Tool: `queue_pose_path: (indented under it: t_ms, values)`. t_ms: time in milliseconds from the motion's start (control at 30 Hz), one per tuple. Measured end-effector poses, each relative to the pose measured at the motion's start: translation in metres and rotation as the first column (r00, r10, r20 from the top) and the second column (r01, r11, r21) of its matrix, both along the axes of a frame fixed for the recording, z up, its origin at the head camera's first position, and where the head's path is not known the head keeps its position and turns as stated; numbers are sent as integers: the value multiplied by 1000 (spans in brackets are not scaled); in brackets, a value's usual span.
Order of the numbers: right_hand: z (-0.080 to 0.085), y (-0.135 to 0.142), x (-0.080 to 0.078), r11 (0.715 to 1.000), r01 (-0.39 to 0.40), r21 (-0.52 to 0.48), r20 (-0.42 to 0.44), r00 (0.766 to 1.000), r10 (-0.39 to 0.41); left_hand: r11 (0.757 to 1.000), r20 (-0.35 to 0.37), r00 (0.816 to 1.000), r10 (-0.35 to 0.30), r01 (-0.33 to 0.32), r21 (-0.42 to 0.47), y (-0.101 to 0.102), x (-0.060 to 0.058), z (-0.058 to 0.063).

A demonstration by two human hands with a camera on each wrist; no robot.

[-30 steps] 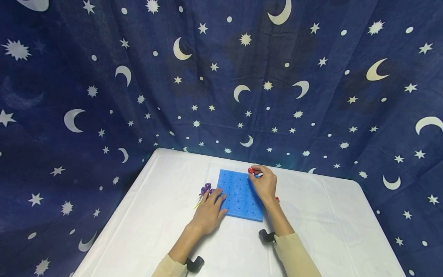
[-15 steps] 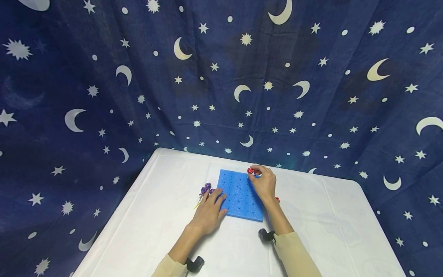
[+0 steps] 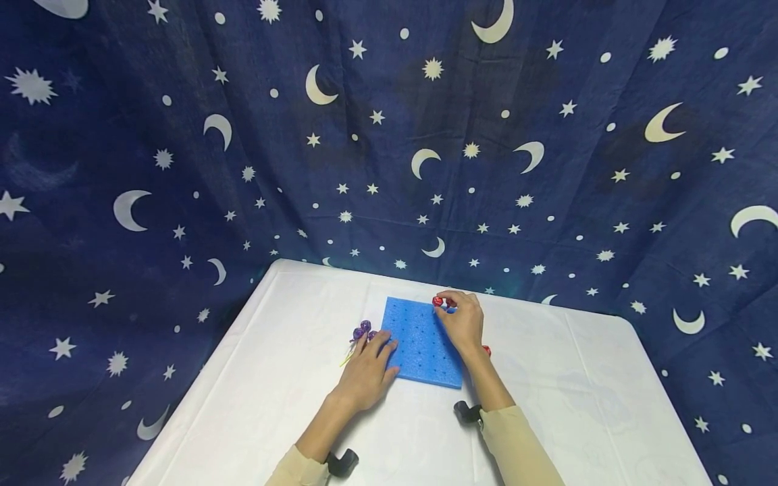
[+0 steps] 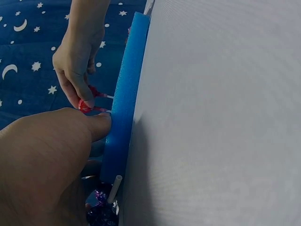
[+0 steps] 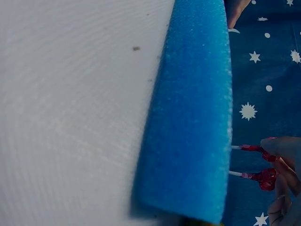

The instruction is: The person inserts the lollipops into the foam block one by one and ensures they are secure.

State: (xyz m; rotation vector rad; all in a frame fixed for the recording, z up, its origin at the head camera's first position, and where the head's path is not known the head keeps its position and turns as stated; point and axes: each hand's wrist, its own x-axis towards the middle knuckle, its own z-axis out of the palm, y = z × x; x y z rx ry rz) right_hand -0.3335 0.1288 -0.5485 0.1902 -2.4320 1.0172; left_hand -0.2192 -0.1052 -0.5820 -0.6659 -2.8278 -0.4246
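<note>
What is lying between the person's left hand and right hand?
The blue foam: the head view shows its dotted top between the left hand, at its left edge, and the right hand, which pinches a red lollipop.

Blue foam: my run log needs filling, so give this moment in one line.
left hand: rests on foam; right hand: pinches a red lollipop; purple lollipops: left of foam

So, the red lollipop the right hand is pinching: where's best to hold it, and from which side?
Probably by its round head, from above. Its thin stick stands upright with the lower end at the blue board, so the head is the widest part and sits clear above. Another red lollipop stands close on its right, so coming in low from there might knock it.
</note>
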Motion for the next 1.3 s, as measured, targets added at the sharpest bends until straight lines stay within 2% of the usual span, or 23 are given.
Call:
queue_pose_path:
  t_ms: [500, 1100, 1300]
  values:
    - [-2, 4, -4, 999, -19, 30, -38, 999, 20, 1000, -13, 1000, -2, 2, -11, 0, -1, -3]
    - [-2, 5, 1, 998, -34, 59, 75, 997, 30, 1000, -16, 1000, -10, 10, 0, -1, 0, -5]
    - [3, 7, 4, 998, -26, 56, 58, 998, 23, 1000, -13, 1000, -8, 8, -5, -1, 0, -3]
